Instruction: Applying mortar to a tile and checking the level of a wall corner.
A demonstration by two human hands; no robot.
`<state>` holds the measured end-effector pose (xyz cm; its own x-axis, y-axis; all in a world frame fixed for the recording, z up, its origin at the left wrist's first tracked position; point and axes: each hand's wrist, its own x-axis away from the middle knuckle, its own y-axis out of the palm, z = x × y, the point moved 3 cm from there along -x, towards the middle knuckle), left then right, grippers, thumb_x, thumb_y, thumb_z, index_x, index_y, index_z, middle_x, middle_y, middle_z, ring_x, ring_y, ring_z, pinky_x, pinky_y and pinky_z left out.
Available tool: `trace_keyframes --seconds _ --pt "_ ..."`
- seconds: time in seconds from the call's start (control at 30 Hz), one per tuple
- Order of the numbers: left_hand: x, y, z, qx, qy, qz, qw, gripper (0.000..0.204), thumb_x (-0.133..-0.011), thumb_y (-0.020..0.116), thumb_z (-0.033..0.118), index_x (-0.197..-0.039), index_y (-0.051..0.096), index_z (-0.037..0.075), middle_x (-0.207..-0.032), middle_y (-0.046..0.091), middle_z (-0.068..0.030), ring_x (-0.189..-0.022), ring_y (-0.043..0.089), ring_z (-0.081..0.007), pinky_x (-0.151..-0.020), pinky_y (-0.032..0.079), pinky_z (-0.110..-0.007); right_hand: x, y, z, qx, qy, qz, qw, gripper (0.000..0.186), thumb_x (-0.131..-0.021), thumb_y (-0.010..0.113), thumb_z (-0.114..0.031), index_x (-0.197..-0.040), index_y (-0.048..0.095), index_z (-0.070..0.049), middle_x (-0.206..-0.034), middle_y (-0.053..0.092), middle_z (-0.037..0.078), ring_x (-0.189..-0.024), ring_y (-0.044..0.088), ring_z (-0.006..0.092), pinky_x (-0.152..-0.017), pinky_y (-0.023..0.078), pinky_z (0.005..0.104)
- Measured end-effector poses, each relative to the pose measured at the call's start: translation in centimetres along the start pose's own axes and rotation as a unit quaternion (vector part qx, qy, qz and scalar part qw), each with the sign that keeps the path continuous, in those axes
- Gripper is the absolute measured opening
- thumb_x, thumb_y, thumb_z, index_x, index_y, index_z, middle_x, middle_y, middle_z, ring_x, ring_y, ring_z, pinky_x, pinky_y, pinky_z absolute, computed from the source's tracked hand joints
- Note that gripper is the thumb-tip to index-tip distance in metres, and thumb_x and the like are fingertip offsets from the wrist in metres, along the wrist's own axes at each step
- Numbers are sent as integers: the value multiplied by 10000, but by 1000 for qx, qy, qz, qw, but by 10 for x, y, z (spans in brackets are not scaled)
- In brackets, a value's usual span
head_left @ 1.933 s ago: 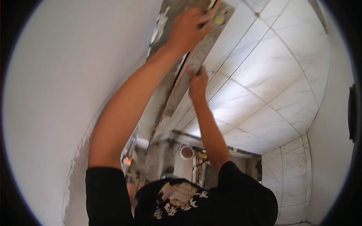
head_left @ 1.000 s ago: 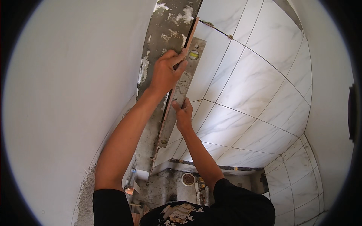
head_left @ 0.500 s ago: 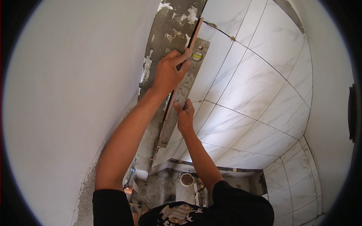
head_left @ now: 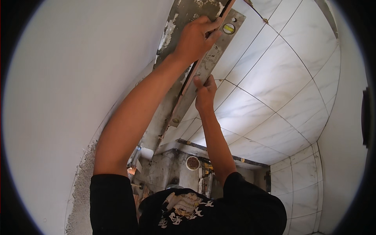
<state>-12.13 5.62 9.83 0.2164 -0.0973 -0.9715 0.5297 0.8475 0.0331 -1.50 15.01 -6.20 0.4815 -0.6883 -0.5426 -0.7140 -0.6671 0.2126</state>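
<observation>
A grey metal spirit level (head_left: 211, 56) lies slanted against the white marbled wall tiles (head_left: 270, 74), along their reddish-brown cut edge (head_left: 183, 94). Its round vial with yellow-green liquid shows near the upper end. My left hand (head_left: 196, 39) is closed at the upper part, fingers at the tile edge and thumb on the level's face. Some of its fingertips are hidden at the dark gap behind the edge. Lower down, my right hand (head_left: 205, 96) grips the level's right side, its thumb on the face.
Left of the tile edge is a strip of rough grey mortar (head_left: 172, 43), beside a smooth pale wall (head_left: 86, 62). Below, a white bucket (head_left: 192, 163) with brown contents stands on the stained floor, near yellow-and-black items (head_left: 206, 169). More tiles (head_left: 301, 176) cover the wall at lower right.
My view has shifted, so tiles, level and both hands sit higher and farther right in the picture. Both hands keep the same places on the level.
</observation>
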Motion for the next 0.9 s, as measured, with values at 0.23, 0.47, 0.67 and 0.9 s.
trace_keyframes --seconds 0.23,0.47,0.67,0.9 --pt "1 2 -1 20 -7 3 1000 369 -876 766 114 -1238 719 62 -829 578 -114 -689 583 -266 -664 487 -374 6 1 -4 -24 -4 -2 1000 290 -945 712 -60 -1189 586 32 -1069 656 68 -952 580 134 -878 453 287" --pt "1 0 1 -14 4 4 1000 379 -915 762 153 -1288 712 101 -860 588 -62 -673 526 -145 -648 473 -281 9 3 -8 -7 -5 5 1000 327 -947 736 -134 -1178 579 36 -1047 643 64 -939 559 137 -872 452 291" --pt "2 0 4 10 -12 1 1000 369 -903 752 129 -1267 713 85 -856 586 -95 -693 555 -224 -652 477 -331 11 1 -6 22 -12 11 1000 348 -944 743 -162 -1178 583 40 -1039 637 60 -935 554 133 -869 450 289" --pt "1 -1 3 -26 40 16 999 366 -888 758 128 -1249 716 82 -833 573 -121 -704 572 -286 -656 473 -375 7 -4 0 11 3 4 1000 321 -948 708 -80 -1210 572 45 -1108 654 80 -985 589 147 -910 459 300"
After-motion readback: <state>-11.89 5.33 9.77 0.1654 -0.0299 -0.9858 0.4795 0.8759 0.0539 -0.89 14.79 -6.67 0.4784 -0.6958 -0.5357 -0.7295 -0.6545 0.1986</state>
